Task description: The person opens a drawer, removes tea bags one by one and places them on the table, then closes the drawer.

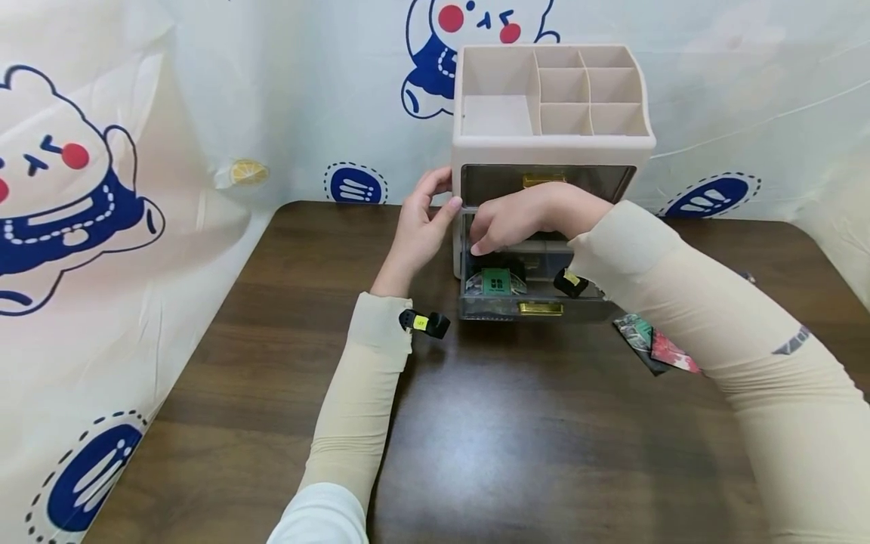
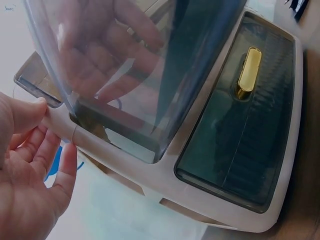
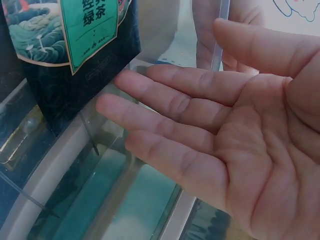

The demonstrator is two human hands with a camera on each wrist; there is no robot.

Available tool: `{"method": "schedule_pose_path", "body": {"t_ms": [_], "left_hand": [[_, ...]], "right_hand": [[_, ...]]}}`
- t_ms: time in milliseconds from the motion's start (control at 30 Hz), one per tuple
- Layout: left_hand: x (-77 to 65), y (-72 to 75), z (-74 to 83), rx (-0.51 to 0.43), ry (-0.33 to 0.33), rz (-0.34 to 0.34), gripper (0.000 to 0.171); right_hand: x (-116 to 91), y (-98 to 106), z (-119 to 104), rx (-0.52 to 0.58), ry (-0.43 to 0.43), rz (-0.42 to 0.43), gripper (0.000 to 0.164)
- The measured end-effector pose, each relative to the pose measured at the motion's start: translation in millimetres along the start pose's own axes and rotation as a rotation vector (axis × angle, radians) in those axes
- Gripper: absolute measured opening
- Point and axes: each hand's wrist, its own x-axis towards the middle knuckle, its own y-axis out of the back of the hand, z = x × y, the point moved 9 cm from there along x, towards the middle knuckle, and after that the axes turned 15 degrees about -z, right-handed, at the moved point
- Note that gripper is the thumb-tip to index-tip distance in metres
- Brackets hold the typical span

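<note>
A beige desktop organizer [image 1: 553, 151] stands against the back curtain, its middle clear drawer [image 1: 489, 308] pulled out. My left hand [image 1: 421, 223] rests on the organizer's left side; in the left wrist view the thumb [image 2: 30, 112] touches the front edge while the relaxed fingers lie along the side. My right hand [image 1: 519, 215] reaches into the drawer from above. Its fingers [image 3: 165, 122] extend, holding nothing, with fingertips close by a black tea packet with a green label [image 3: 95, 30]. That packet is inside the drawer near its front.
On the table right of the organizer, partly under my right forearm, lie a green-and-black packet [image 1: 635, 332] and a red packet [image 1: 671, 353]. Closed drawers with gold handles [image 2: 249, 70] sit above and below the open one. Divided compartments [image 1: 587, 87] form the organizer's top.
</note>
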Motion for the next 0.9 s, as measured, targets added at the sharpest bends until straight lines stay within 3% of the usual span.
{"method": "schedule_pose_path", "body": {"t_ms": [367,533,633,767,900], "left_hand": [[1.1,-0.6,1.4,0.004,0.004,-0.003,0.035],[1.3,1.2,1.6,0.003,-0.001,0.006,0.035],[1.1,1.7,1.4,0.002,0.0,0.006,0.035],[0.2,1.6,1.0,0.001,0.001,0.007,0.035],[-0.6,0.7,0.6,0.0,0.001,0.005,0.035]], "right_hand": [[-2.4,-0.9,5.8,-0.031,-0.038,-0.051,0.038],[-5.2,3.0,2.3,-0.075,0.011,-0.034,0.024],[-5.7,4.1,0.6,-0.049,0.047,-0.021,0.025],[-5.7,1.3,1.9,0.007,0.049,-0.033,0.019],[-5.0,-3.0,0.5,-0.013,0.053,-0.052,0.016]]}}
